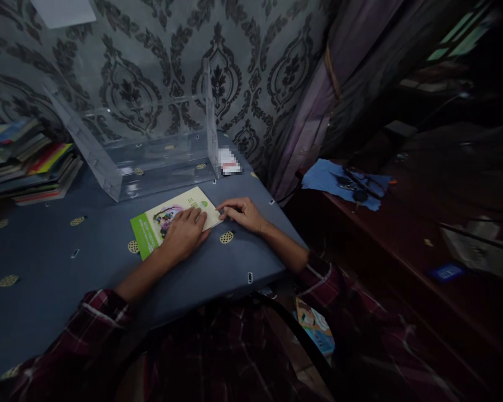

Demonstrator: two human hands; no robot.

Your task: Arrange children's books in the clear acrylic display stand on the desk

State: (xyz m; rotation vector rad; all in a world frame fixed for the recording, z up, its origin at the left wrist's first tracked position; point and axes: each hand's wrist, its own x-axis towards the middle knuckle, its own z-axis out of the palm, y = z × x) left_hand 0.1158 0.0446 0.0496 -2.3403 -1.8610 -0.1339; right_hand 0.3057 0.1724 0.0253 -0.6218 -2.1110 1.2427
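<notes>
A thin book (155, 224) with a cream and green cover lies closed on the blue tablecloth, slanted toward me. My left hand (185, 231) rests flat across the cover, its fingers stretched out, hiding part of the picture. At the book's right edge is my right hand (242, 215), with thumb and index finger drawn together by the corner. Whether a bit of the cover sits between those fingertips is too small to make out. Just behind the book stands a clear acrylic rack (167, 167) with tall side walls.
Stacked books (46, 167) fill the table's left side. A small white packet (229, 162) lies beside the rack. To the right, a dark red surface (402, 245) carries a blue cloth (322, 178) with dark items on it. Another colourful book (316, 329) is low down, below the table edge.
</notes>
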